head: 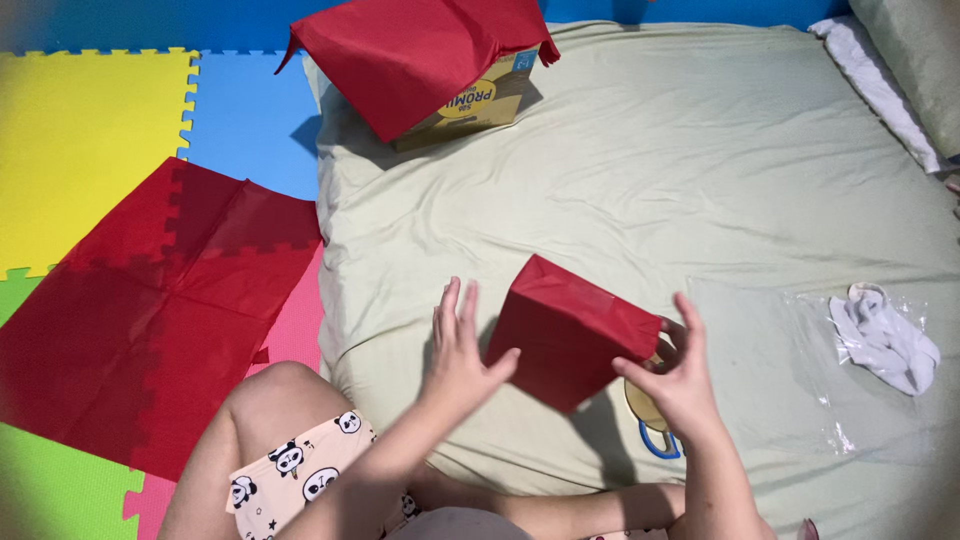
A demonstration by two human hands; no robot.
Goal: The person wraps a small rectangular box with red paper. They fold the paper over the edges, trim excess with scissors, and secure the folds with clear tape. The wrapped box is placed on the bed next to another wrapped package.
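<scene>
At the centre of the frame, my right hand grips the right edge of a box wrapped in red tissue paper, tilted on the pale green bed sheet. My left hand is open, fingers spread, thumb touching the box's left side. A flat red paper sheet lies at left on the foam mat.

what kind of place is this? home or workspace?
Most likely a home, probably a bedroom or play area. A mattress in a pale green sheet lies on the floor beside coloured foam puzzle mats, and the person sits on it, both hands on a red paper-wrapped box.
</scene>
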